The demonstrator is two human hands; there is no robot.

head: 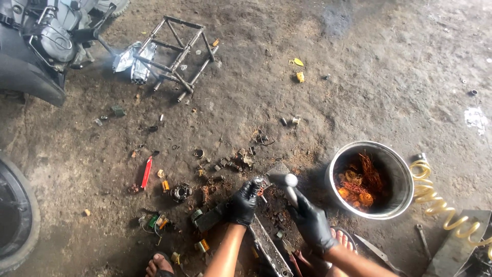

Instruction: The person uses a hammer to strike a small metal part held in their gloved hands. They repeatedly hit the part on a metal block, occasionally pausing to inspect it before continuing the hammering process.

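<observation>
At the bottom centre of the frame the person's sandalled feet (342, 239) sit close on either side of a long metal bar (266, 247) that lies on the dirt floor (359, 77). Just above, the right hand (311, 221), in a black glove, is wrapped tight round the handle of a hammer (288, 183), whose head hangs right next to the left hand (243, 203). That left hand, also gloved, is closed on a small metal part (259, 185) with reddish wire in it, pinning it to the bar. With the fingers that near the hammer head, a slightly off blow would likely land on them, and a glancing hit could flick the small part or chips toward the bare toes. To the right of centre stands a steel pot (372, 179) of copper wire scraps, near enough that a wide swing might knock it over. A coiled yellow hose (435, 200) at the right edge could snag. Scattered bits lie around a red tool (146, 172) left of centre. Farther off, at the upper left, are a metal frame (177, 51) and a motorcycle (41, 41).
</observation>
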